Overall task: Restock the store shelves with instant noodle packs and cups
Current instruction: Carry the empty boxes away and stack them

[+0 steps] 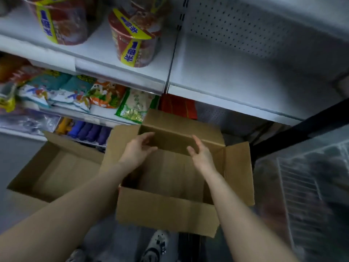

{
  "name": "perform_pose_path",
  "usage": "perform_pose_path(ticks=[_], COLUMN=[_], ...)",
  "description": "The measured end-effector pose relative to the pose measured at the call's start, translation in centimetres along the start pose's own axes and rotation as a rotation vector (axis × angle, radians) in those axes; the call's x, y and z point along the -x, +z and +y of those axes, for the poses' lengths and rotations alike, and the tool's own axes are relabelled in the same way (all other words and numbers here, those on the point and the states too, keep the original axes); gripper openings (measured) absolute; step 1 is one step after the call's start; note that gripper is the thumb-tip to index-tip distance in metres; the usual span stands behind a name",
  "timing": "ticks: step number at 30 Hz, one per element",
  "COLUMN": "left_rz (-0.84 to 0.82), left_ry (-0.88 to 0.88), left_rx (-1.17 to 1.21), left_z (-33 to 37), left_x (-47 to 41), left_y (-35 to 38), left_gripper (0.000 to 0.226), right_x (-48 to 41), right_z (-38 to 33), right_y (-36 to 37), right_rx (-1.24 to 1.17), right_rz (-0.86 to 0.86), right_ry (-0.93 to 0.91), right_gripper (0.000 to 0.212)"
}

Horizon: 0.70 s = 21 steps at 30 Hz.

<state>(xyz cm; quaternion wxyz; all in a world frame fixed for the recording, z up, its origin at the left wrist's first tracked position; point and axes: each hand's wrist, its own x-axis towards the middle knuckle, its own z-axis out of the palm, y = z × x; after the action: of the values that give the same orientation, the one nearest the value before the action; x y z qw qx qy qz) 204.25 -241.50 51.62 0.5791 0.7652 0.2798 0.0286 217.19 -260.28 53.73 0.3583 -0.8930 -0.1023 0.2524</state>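
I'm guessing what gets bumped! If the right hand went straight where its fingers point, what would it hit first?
Probably the far wall of the cardboard box. The right hand is empty and aims at it, with nothing visible between, though depth is hard to judge.

Top edge crops the left noodle cup (60, 21).

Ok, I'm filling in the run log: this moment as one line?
left hand: open, empty | right hand: open, empty | cardboard box: flaps open, no packs visible | noodle cups: on upper shelf
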Motion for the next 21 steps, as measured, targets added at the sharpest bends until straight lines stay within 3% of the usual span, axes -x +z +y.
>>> perform_pose_path(ticks=[7, 13, 16, 21], left_rz=[0.037, -0.114, -0.239, -0.616], left_ry=[-0.130, -0.159, -0.154, -0.132], left_rx=[-0.161, -0.372, -0.459, -0.806], left_z=[-3.9, -7.3, -8.8, -11.5], left_x=[1.0, 1.0, 0.7, 1.0], left_y=[8.8, 14.9, 16.8, 19.4], left_gripper=[0.055, 0.053, 0.056, 0.068], right_x=[-7.2, -14.1, -17.2, -20.5], right_z=[5.7, 8.7, 10.5, 13.5], right_y=[-1.5, 0.0, 1.4, 3.0], right_rx=[0.267, 0.567, 0.720, 0.934], right_rz=[-0.126, -0.132, -0.149, -0.075], right_ry=[-0.101, -0.248, -0.282, -0.393], right_gripper=[0.059, 0.067, 0.071, 0.077])
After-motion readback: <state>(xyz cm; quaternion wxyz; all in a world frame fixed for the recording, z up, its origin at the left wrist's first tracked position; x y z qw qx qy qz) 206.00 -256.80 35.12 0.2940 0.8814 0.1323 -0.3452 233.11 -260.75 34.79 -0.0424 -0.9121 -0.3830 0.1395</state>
